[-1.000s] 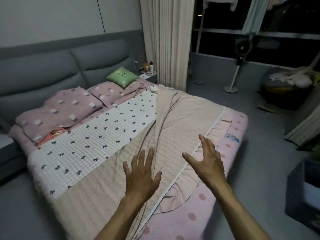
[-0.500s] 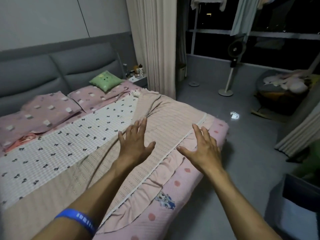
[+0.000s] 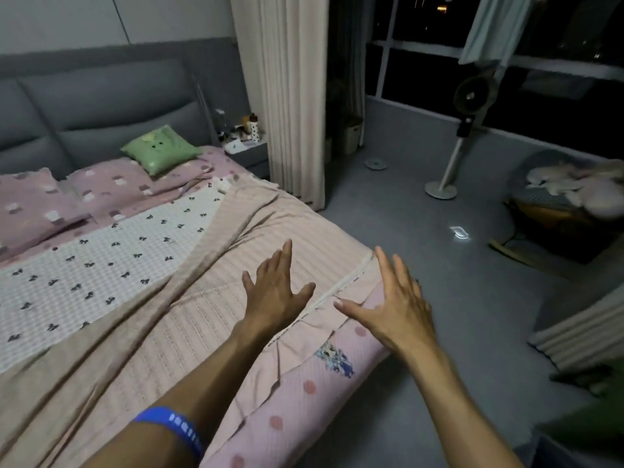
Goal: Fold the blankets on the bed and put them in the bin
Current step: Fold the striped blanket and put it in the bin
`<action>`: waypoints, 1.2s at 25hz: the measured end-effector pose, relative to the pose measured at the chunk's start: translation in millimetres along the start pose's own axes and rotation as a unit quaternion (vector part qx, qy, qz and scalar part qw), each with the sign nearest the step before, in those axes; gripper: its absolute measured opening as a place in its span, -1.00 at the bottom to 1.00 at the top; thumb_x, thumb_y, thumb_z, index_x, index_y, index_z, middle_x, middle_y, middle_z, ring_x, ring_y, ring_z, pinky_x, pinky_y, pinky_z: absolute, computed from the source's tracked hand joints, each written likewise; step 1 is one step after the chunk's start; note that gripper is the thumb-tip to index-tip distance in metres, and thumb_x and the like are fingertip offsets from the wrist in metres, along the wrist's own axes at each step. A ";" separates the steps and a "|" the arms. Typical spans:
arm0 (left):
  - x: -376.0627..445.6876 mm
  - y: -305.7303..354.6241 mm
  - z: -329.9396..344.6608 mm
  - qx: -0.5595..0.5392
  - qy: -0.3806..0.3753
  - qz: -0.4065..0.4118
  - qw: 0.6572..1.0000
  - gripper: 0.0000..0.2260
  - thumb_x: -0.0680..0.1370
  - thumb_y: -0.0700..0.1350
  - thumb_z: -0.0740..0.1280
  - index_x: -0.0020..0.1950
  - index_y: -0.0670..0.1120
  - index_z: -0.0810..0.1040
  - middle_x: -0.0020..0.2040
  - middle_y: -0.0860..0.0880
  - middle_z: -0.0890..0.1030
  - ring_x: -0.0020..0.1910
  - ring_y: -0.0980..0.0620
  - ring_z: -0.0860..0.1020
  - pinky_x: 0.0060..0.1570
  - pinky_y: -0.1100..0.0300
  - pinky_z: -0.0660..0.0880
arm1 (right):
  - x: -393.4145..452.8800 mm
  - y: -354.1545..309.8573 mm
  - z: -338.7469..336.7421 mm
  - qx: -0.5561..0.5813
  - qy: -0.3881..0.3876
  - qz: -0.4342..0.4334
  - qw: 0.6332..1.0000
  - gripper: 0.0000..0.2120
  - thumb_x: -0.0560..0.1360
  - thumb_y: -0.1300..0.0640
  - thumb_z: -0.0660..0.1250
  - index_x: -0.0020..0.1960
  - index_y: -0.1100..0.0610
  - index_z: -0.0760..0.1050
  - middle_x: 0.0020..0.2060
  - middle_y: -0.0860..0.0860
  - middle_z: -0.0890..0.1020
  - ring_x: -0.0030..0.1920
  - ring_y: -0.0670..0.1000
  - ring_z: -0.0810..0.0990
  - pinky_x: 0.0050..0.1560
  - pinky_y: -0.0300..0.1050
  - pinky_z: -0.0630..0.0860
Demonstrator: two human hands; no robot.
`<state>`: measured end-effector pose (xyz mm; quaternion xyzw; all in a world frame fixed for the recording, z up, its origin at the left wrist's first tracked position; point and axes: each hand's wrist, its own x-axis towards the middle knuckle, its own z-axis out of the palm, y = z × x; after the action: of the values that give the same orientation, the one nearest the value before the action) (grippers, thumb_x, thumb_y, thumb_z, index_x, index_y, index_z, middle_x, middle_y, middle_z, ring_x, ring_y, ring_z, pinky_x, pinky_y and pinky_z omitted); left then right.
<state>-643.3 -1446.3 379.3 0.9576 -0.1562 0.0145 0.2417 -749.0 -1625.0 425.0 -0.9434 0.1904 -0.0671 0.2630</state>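
A beige striped blanket (image 3: 189,319) lies spread and creased over the near half of the bed (image 3: 297,410). Beside it, further up the bed, lies a white checked blanket (image 3: 101,261) with small dark bows. My left hand (image 3: 275,292) hovers over the beige blanket with fingers spread and straight, holding nothing. My right hand (image 3: 393,302) reaches over the blanket's white-trimmed edge near the bed's far corner, fingers spread too. Whether either hand touches the cloth I cannot tell. A dark bin edge (image 3: 574,447) shows at the bottom right corner.
Pink pillows (image 3: 111,187) and a green cushion (image 3: 160,148) lie by the grey headboard (image 3: 101,106). A nightstand (image 3: 248,150) and curtain (image 3: 287,96) stand beyond the bed. On the grey floor are a standing fan (image 3: 449,163) and a rocking chair (image 3: 567,211) with soft things.
Both hands have reached further out toward the bed's far corner, staying spread. The view has swung right and closer, and my blue wristband has come into sight.
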 end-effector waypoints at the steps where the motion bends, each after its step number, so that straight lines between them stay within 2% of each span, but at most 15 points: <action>1: 23.4 26.5 21.0 -0.003 -0.012 -0.008 1.000 -0.20 0.53 0.25 0.23 0.57 0.12 -0.21 0.59 -0.03 0.07 0.54 -0.09 0.05 0.44 -0.31 -0.09 | 26.2 26.7 -14.4 -0.001 -0.001 -0.005 1.000 0.08 0.26 -0.51 0.33 0.56 -0.23 -0.19 0.60 -0.05 -0.08 0.55 0.13 0.05 0.44 0.19 0.16; 3: 75.0 78.8 70.2 0.006 -0.022 -0.010 1.000 -0.20 0.53 0.24 0.23 0.57 0.12 -0.22 0.59 -0.04 0.06 0.55 -0.10 0.04 0.44 -0.31 -0.08 | 88.7 87.6 -40.1 -0.002 0.007 -0.002 1.000 0.08 0.26 -0.50 0.33 0.57 -0.22 -0.18 0.60 -0.05 -0.07 0.55 0.12 0.06 0.45 0.19 0.17; 7: 164.9 165.4 143.8 -0.017 0.027 -0.046 0.998 -0.22 0.53 0.25 0.22 0.58 0.13 -0.19 0.59 -0.04 0.08 0.55 -0.10 0.06 0.44 -0.30 -0.07 | 209.8 179.0 -82.5 -0.013 -0.023 -0.037 0.999 0.07 0.28 -0.49 0.33 0.57 -0.23 -0.19 0.60 -0.07 -0.10 0.55 0.12 0.05 0.43 0.17 0.19; 13: 288.6 244.1 219.0 -0.031 0.043 -0.148 0.988 -0.22 0.53 0.29 0.20 0.57 0.13 -0.19 0.59 -0.02 0.06 0.55 -0.07 0.05 0.44 -0.30 -0.06 | 384.2 239.2 -108.9 -0.038 -0.104 -0.121 0.986 0.04 0.31 -0.51 0.27 0.56 -0.23 -0.24 0.59 -0.06 -0.14 0.56 0.10 0.00 0.45 0.17 0.17; 15: 341.9 259.3 253.4 -0.041 0.045 -0.181 0.982 -0.22 0.51 0.37 0.12 0.57 0.13 -0.21 0.60 -0.02 0.01 0.55 -0.07 0.02 0.45 -0.30 -0.08 | 451.6 250.6 -104.6 -0.047 -0.122 -0.165 0.978 0.03 0.32 -0.51 0.26 0.55 -0.24 -0.26 0.59 -0.05 -0.16 0.57 0.10 -0.03 0.46 0.17 0.15; 17: 391.8 272.0 284.8 -0.027 0.058 -0.182 0.981 -0.17 0.43 0.49 -0.05 0.57 0.13 -0.24 0.60 -0.02 -0.03 0.55 -0.09 0.00 0.45 -0.30 -0.06 | 509.8 255.7 -102.4 -0.042 -0.133 -0.194 0.971 0.03 0.34 -0.49 0.28 0.54 -0.25 -0.28 0.59 -0.04 -0.16 0.57 0.10 -0.03 0.45 0.16 0.15; 18: 425.8 275.6 297.2 -0.018 0.059 -0.187 0.980 -0.16 0.41 0.48 -0.07 0.57 0.12 -0.23 0.60 -0.04 -0.05 0.55 -0.10 0.00 0.45 -0.29 -0.04 | 545.3 265.0 -102.3 -0.030 -0.131 -0.202 0.970 0.03 0.34 -0.47 0.30 0.55 -0.24 -0.27 0.59 -0.04 -0.16 0.56 0.10 -0.02 0.45 0.15 0.16; 22: 529.6 284.3 326.6 0.001 0.098 -0.260 0.961 -0.23 0.53 0.26 0.22 0.58 0.09 -0.15 0.60 -0.06 -0.01 0.55 -0.15 0.03 0.41 -0.32 0.03 | 669.1 316.3 -113.8 -0.029 -0.151 -0.174 0.973 0.03 0.33 -0.46 0.32 0.56 -0.23 -0.21 0.59 -0.03 -0.11 0.55 0.11 0.05 0.43 0.17 0.22; 26: 615.6 280.8 321.9 0.019 0.142 -0.304 0.942 -0.23 0.53 0.22 0.25 0.58 0.09 -0.13 0.59 -0.08 0.02 0.54 -0.16 0.05 0.41 -0.35 0.03 | 767.4 321.7 -109.3 -0.012 -0.204 -0.196 0.959 0.01 0.36 -0.44 0.30 0.56 -0.23 -0.24 0.59 -0.04 -0.14 0.56 0.09 0.02 0.45 0.13 0.19; 30: 712.3 277.6 333.7 0.016 0.169 -0.361 0.917 -0.24 0.54 0.25 0.22 0.58 0.10 -0.14 0.59 -0.06 0.02 0.54 -0.13 0.05 0.42 -0.33 0.01 | 888.9 313.3 -72.3 -0.027 -0.245 -0.278 0.929 0.00 0.36 -0.46 0.28 0.55 -0.25 -0.26 0.59 -0.05 -0.16 0.56 0.09 0.01 0.43 0.14 0.19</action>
<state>-66.9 -2042.0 285.5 0.9359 0.2436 0.0905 0.2378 -50.5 -2257.0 346.7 -0.9523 -0.1479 0.1006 0.2471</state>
